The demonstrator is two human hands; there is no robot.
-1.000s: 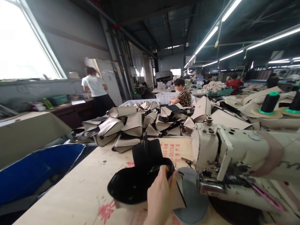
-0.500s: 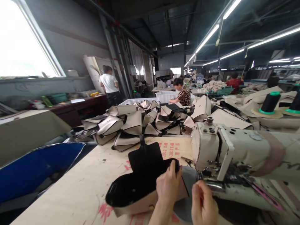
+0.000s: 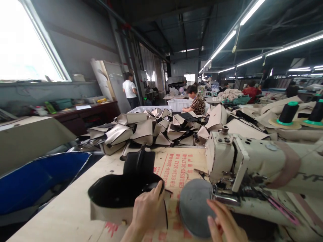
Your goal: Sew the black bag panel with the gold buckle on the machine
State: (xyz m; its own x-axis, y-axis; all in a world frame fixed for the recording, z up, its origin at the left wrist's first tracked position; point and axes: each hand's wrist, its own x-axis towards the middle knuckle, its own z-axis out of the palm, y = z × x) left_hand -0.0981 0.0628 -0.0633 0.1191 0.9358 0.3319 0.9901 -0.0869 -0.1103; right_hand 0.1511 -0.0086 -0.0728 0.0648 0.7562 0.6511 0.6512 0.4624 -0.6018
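Note:
My left hand (image 3: 146,210) grips the rim of a beige bag with a black lining (image 3: 118,198), thumb inside the opening, on the wooden table (image 3: 70,215). Its black flap (image 3: 138,162) stands up behind the opening. My right hand (image 3: 223,222) lies at the lower right with fingers stretched out, holding nothing, touching the edge of the grey round post bed (image 3: 194,205) of the cream sewing machine (image 3: 252,164).
A heap of finished beige and black bags (image 3: 156,129) covers the far end of the table. A blue bin (image 3: 37,181) sits to the left. Black thread cones (image 3: 289,112) stand at the right. A seated person (image 3: 195,101) and a standing person (image 3: 130,90) are farther back.
My left hand has pulled the bag to the left, away from the machine's post bed. My right hand has opened and dropped lower. The standing person has walked farther away.

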